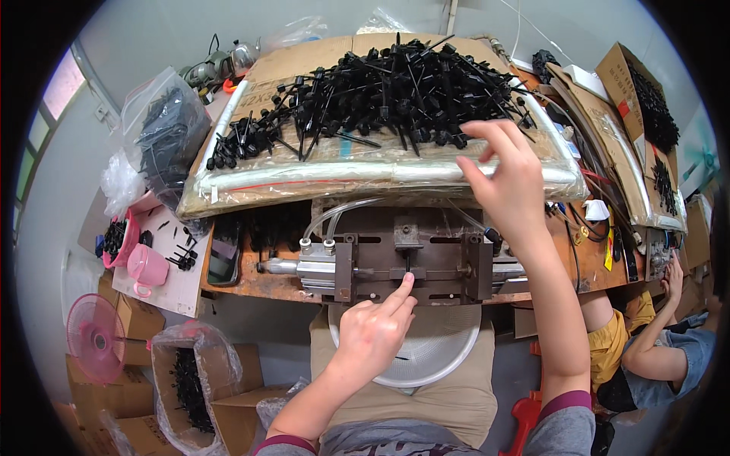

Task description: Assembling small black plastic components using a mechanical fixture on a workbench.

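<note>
My left hand (377, 331) reaches over the front of a metal clamping fixture (350, 270). Its index finger is stretched out and its tip touches the lower end of a thin black part (409, 263) standing in the middle holder; the other fingers are bent. My right hand (508, 171) is raised at the right front edge of a plastic-wrapped cardboard tray (304, 176), thumb and fingers apart, with nothing visible between them. Heaped on that tray are many black plastic stemmed pieces (395, 91) with knobbed ends, close beyond the right fingertips.
A white mesh basket (445, 346) rests on my lap beneath the fixture. To the left are a pink cup (147, 266), a pink fan (96, 338) and a lined box (190, 387) of black parts. A person (661, 349) sits at the right. Air hoses (334, 216) curve over the fixture.
</note>
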The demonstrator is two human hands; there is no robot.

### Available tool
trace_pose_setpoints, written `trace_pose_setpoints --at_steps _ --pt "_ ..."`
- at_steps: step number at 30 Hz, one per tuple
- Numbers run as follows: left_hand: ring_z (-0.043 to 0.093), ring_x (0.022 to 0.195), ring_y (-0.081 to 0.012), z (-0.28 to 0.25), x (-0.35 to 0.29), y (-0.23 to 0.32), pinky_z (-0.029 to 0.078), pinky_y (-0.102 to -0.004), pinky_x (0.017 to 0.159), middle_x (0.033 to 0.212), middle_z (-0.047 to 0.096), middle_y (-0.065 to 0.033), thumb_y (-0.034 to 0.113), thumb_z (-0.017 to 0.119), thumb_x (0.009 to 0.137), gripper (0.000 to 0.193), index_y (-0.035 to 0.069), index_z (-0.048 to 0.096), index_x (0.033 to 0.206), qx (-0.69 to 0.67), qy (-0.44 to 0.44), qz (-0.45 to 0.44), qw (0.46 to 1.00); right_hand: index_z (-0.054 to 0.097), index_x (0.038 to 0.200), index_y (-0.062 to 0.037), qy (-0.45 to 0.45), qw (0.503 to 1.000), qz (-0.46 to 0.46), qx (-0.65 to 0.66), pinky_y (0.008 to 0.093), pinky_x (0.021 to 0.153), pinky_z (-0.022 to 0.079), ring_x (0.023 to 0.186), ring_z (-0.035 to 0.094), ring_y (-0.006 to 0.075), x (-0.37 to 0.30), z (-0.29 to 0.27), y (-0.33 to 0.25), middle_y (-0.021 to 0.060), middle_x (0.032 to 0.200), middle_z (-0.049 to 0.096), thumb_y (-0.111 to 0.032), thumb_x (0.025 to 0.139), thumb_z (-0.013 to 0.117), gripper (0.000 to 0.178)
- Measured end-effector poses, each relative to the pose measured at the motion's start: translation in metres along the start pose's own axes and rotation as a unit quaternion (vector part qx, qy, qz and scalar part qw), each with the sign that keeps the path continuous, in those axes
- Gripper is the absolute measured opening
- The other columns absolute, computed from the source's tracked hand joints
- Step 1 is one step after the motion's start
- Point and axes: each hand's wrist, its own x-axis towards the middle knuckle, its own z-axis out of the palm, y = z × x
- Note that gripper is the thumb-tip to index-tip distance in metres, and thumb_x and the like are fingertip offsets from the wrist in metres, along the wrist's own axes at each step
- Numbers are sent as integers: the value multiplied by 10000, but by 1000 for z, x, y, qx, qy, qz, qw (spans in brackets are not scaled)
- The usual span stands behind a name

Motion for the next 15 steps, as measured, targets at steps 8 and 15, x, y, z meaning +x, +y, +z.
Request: trace_pose_setpoints --at_steps 8,15 --pt "583 508 -160 -18 -15 6 488 -249 513 1173 686 -58 164 793 700 210 95 705 878 -97 -34 1 995 573 1197 -114 -125 980 58 -140 426 815 499 977 610 308 41 35 7 99 1080 550 -345 726 778 563" --pt "654 633 -210 -4 -50 11 527 -301 576 1193 666 -51 195 743 778 207 91 675 944 -212 -103 35 971 541 999 -60 -130 983 51 -116 443 779 520 912 633 335 33 32 8 133 968 591 -191 733 706 339"
